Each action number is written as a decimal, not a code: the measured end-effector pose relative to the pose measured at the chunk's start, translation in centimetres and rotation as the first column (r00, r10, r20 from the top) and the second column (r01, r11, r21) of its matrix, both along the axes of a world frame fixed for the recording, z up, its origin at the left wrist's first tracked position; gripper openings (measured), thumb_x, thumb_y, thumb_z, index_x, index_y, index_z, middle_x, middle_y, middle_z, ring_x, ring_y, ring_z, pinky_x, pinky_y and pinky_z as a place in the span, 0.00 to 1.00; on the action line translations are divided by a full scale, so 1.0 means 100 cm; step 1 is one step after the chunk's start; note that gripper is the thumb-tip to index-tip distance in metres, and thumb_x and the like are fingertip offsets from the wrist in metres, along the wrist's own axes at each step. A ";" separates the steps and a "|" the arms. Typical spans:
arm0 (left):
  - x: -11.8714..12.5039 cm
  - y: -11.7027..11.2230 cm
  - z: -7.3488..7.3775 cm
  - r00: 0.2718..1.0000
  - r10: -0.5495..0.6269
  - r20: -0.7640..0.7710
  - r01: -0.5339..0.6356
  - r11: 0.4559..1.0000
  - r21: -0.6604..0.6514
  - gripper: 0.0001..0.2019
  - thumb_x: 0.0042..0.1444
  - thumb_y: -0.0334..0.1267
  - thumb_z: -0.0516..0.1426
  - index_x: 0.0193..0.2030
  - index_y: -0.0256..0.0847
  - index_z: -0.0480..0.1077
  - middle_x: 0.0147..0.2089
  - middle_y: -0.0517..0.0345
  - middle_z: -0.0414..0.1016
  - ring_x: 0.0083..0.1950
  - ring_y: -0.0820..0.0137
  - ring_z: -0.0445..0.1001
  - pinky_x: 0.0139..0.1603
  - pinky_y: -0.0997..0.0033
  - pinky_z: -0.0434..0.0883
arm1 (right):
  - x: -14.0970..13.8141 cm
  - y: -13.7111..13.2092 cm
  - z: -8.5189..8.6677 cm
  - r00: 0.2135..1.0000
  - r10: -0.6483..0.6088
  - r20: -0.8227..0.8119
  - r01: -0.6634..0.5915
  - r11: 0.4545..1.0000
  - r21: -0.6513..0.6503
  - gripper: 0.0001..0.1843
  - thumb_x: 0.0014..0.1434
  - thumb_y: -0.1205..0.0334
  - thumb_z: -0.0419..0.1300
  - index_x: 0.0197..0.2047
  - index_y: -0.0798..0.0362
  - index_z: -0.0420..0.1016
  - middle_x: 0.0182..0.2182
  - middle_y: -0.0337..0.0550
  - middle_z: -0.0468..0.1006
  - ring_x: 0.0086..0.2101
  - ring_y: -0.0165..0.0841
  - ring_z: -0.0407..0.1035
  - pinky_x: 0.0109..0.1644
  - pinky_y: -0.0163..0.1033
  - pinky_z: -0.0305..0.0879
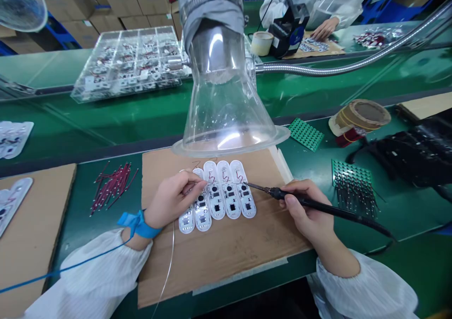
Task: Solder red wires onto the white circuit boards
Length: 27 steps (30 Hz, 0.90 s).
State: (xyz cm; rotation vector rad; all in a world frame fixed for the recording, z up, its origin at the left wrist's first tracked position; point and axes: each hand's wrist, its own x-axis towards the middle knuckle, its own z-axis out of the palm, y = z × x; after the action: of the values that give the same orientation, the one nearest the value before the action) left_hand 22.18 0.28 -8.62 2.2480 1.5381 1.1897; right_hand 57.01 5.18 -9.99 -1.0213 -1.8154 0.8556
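Note:
My right hand (pixel 312 213) grips a soldering iron (pixel 332 210) by its dark handle, with its tip at the rightmost of several white oval circuit boards (pixel 231 200). These stand side by side on a brown cardboard sheet (pixel 226 253) and carry black chips and thin red wires. Over the boards on the left, my left hand (pixel 173 197) pinches a thin solder wire (pixel 172 253); its loose length trails down across the cardboard. The wire's far end reaches toward the iron's tip. A blue strap (pixel 141 225) circles my left wrist.
A clear fume funnel (pixel 226 107) hangs above the boards. Red wires (pixel 115 185) lie at left; green boards (pixel 306 134), black wires (pixel 355 194) and a tape roll (pixel 360 116) at right. Behind are a divided tray (pixel 130 60) and a co-worker's hand (pixel 325 28).

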 end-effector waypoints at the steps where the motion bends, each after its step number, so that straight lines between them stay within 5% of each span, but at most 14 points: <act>1: 0.000 0.000 0.000 1.000 -0.005 -0.010 0.005 1.000 0.003 0.07 0.74 0.34 0.59 0.41 0.42 0.70 0.26 0.72 0.55 0.23 0.78 0.60 0.26 0.79 0.60 | 0.000 0.000 0.000 1.000 0.003 0.017 -0.003 1.000 0.005 0.04 0.73 0.57 0.66 0.48 0.45 0.80 0.35 0.39 0.81 0.28 0.31 0.77 0.31 0.35 0.73; 9: 0.002 0.000 0.002 0.998 -0.037 -0.057 0.038 0.999 0.010 0.08 0.75 0.36 0.59 0.40 0.42 0.71 0.25 0.72 0.57 0.23 0.78 0.60 0.25 0.78 0.58 | 0.001 0.000 0.001 1.000 0.023 0.016 -0.024 0.999 0.026 0.03 0.73 0.58 0.66 0.48 0.46 0.79 0.35 0.39 0.82 0.28 0.30 0.77 0.31 0.34 0.73; 16: -0.001 -0.001 0.000 0.998 0.017 0.060 -0.018 1.000 0.018 0.07 0.72 0.32 0.61 0.40 0.42 0.70 0.27 0.71 0.53 0.25 0.77 0.60 0.27 0.78 0.60 | -0.014 -0.005 0.008 0.965 -0.032 -0.260 0.025 0.999 -0.027 0.07 0.75 0.55 0.64 0.45 0.47 0.78 0.30 0.36 0.77 0.27 0.28 0.73 0.30 0.33 0.69; 27: 0.000 0.000 0.001 0.999 0.003 0.036 -0.003 1.000 0.018 0.06 0.72 0.32 0.61 0.40 0.42 0.71 0.26 0.71 0.55 0.24 0.78 0.61 0.27 0.77 0.60 | -0.010 -0.004 -0.003 1.000 -0.004 -0.025 0.003 1.000 -0.023 0.04 0.74 0.56 0.65 0.48 0.45 0.79 0.34 0.39 0.81 0.29 0.32 0.76 0.34 0.37 0.71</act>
State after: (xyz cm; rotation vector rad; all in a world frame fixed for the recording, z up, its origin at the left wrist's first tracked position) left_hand 22.21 0.25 -8.51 2.2236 1.5240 1.2430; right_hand 56.03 4.74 -10.29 -1.0235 -1.7861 0.8849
